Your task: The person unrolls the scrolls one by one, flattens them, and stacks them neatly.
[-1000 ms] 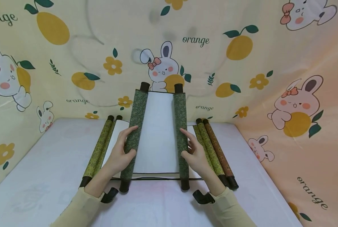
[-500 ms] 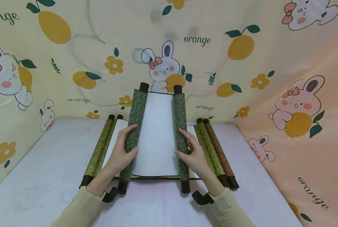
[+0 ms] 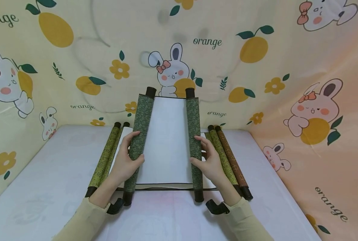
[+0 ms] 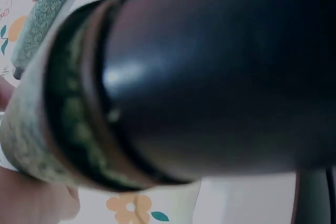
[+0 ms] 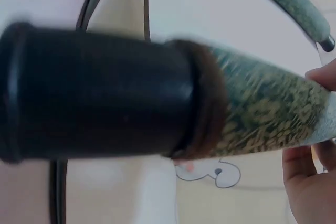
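A hanging scroll with green patterned rollers and black end knobs tilts up in the middle of the head view, a strip of its white paper (image 3: 168,140) showing between the rollers. My left hand (image 3: 125,165) grips the left roller (image 3: 142,124), thumb in front and fingers on the outer side. The right roller (image 3: 193,117) is held likewise by my right hand (image 3: 210,162). Close up, a black knob (image 4: 220,77) fills much of the left wrist view. Another black knob (image 5: 105,93) crosses the right wrist view, with fingers (image 5: 304,182) around the patterned roller beyond it.
Beneath the held scroll, opened white sheets lie on the white table (image 3: 46,174). Olive rollers (image 3: 105,155) flank them on the left, more olive rollers (image 3: 222,152) and a brown roller (image 3: 231,155) on the right. A printed cloth (image 3: 106,43) hangs behind the table.
Both hands have moved slightly apart with their rollers, left hand leftward and right hand rightward. The white strip between the rollers is wider now. The rollers on the table stay put.
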`<state>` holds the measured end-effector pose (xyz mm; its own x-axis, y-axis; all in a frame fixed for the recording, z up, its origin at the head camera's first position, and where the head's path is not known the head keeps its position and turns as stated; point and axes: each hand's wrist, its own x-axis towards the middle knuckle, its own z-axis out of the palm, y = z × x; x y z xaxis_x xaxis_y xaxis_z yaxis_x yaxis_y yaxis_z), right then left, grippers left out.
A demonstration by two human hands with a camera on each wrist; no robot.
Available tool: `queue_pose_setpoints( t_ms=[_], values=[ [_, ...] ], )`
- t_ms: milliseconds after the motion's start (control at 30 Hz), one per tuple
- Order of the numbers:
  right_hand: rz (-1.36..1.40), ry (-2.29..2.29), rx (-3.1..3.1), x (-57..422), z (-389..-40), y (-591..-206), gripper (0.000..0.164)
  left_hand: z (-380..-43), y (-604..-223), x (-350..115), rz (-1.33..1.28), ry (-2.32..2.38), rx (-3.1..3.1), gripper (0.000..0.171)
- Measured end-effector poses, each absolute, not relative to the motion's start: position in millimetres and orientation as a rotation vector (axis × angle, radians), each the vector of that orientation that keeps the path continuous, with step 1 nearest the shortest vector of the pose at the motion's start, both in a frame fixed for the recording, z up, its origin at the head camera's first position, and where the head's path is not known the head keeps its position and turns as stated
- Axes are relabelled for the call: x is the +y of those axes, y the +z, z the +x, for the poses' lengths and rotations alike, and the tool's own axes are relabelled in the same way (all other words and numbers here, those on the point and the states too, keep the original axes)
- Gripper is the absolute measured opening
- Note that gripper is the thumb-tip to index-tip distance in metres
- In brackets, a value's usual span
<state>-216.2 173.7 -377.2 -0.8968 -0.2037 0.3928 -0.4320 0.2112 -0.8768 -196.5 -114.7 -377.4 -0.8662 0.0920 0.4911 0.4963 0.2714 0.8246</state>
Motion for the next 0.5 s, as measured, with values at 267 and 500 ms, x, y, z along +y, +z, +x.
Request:
queue_pose_setpoints(
  t_ms=[267, 500],
  values=[
    [0.626, 1.829, -2.254, 183, -222, -378, 0.075, -196, -374, -120, -0.616, -1.55, -2.17, 0.07],
    [0.591, 1.852, -2.241, 190, -222, -374, 0.079, -199, -371, -130, -0.615, -1.604, -2.175, 0.068]
  ],
)
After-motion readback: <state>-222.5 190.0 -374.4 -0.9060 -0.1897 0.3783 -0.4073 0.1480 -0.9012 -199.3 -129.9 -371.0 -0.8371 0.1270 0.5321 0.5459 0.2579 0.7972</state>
